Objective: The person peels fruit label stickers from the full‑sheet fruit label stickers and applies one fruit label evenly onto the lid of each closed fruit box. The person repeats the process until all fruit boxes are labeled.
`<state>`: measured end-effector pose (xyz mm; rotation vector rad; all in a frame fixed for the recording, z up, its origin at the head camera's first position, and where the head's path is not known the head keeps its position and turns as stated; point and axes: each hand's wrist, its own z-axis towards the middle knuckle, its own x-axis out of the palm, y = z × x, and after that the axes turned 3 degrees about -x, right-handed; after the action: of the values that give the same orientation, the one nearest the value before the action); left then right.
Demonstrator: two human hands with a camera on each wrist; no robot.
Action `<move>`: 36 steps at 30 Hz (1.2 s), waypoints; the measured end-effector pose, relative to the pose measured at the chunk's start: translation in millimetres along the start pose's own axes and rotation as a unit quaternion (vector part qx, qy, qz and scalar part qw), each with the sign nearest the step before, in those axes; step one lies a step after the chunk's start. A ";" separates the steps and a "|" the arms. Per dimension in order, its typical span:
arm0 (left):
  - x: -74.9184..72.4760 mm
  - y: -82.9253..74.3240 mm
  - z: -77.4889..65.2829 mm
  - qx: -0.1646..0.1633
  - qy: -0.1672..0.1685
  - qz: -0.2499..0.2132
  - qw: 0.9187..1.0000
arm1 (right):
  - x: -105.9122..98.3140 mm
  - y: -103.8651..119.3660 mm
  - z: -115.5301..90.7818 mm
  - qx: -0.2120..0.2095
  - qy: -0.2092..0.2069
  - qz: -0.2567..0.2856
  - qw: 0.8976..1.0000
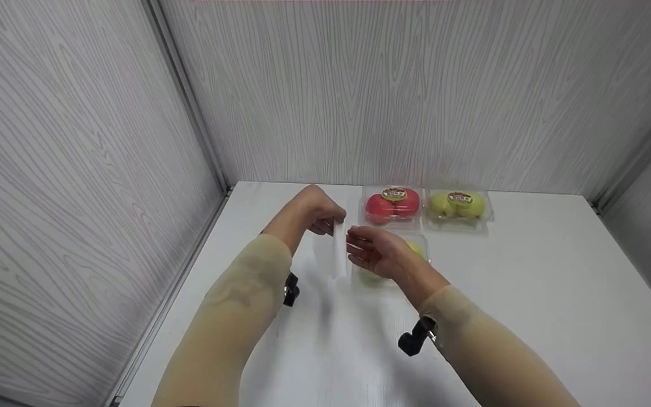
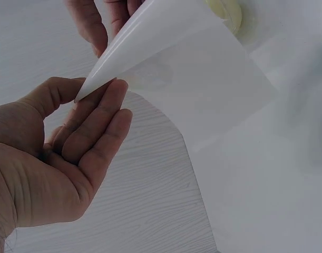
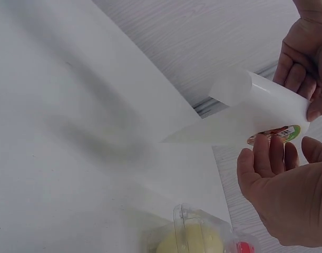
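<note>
My left hand pinches a white label sheet by its edge between thumb and fingers. The sheet hangs down and curls over, as the right wrist view shows. One oval label, printed in green and red, is on the sheet. At that label are the fingertips of my right hand, its fingers loosely bent and its thumb apart from them. Below my right hand, partly hidden by it, a clear plastic box holds yellow-green fruit.
At the back of the white table stand a clear box of red fruit and, beside it, a clear box of yellow-green fruit. Each bears an oval label. Grey wood-grain panels rise behind and at both sides.
</note>
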<state>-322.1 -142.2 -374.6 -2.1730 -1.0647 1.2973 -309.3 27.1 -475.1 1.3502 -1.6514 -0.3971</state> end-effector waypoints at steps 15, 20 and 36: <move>9.4 1.5 6.6 -0.007 0.023 -0.055 0.998 | -5.0 -0.6 -0.5 0.005 0.004 0.032 0.999; 10.7 2.5 7.0 -0.007 0.028 -0.061 0.998 | -5.1 -1.8 -0.1 -0.001 0.003 0.020 1.000; 14.7 5.4 7.6 -0.003 0.028 -0.057 0.998 | -6.5 -5.7 -1.7 -0.005 -0.003 0.019 1.000</move>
<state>-322.4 -134.7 -390.3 -2.1064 -1.1536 1.1762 -304.8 31.5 -481.2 1.3102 -1.6748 -0.3860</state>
